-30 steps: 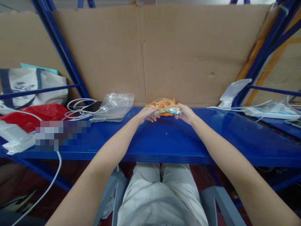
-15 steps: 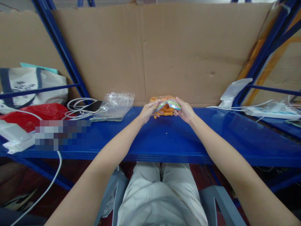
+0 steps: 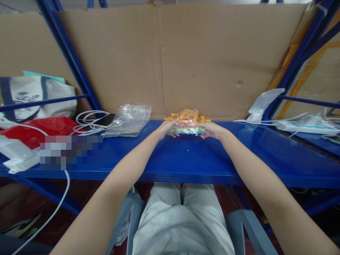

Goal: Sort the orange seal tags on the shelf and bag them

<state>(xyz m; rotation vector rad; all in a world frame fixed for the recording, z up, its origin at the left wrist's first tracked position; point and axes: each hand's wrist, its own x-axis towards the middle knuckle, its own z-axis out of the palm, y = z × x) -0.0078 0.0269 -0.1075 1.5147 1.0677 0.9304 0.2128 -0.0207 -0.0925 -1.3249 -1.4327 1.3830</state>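
Hands meet at the back of the blue shelf [image 3: 191, 156]: the left hand [image 3: 165, 128] and right hand [image 3: 212, 129] pinch opposite ends of a clear packet of orange toys [image 3: 187, 121]. It lies against the cardboard sheet [image 3: 212, 60], with a crumpled plastic bag [image 3: 130, 118] off to the left.

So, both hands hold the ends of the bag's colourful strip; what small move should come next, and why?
Probably press along the colourful strip toward its middle. The left hand and right hand each grip one end, and the bag of orange pieces seems to rest on the blue shelf, so it looks steady.

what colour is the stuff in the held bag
Orange, in the clear bag; head view.
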